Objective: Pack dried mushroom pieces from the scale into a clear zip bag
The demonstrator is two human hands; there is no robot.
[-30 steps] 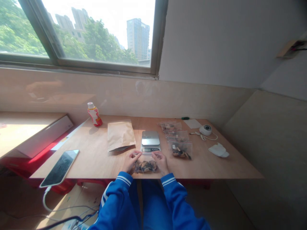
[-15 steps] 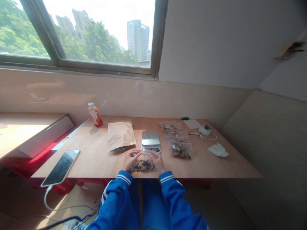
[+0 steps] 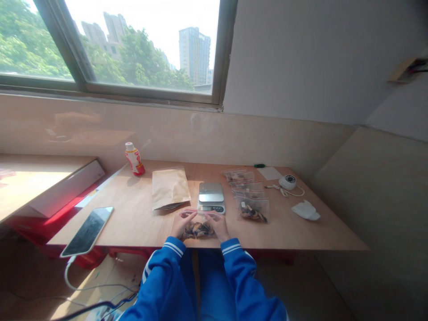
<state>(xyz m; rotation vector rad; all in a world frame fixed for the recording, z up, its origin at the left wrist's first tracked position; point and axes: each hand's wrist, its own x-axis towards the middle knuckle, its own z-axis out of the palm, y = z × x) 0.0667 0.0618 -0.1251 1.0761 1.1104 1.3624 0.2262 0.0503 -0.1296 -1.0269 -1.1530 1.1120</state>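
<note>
A clear zip bag (image 3: pixel 199 229) with dark and tan dried pieces lies at the table's front edge. My left hand (image 3: pixel 181 224) pinches the bag's top edge on the left. At the right part of the same edge, my right hand (image 3: pixel 217 224) is closed on it too. Just beyond the bag stands a small digital scale (image 3: pixel 211 194) with a bare steel plate. Left of the scale lies a brown paper pouch (image 3: pixel 171 188). To the right, several filled zip bags (image 3: pixel 253 209) overlap in a row.
A phone (image 3: pixel 87 231) on a charging cable juts over the table's front left edge. A red-and-white bottle (image 3: pixel 135 159) stands at the back left. On the right are a small white fan-like device (image 3: pixel 287 182) with a cord, a crumpled tissue (image 3: pixel 305 210) and a paper sheet (image 3: pixel 269 173).
My right hand has moved slightly inward along the bag's top edge. Both hands keep hold of the bag. The whole view has shifted a little.
</note>
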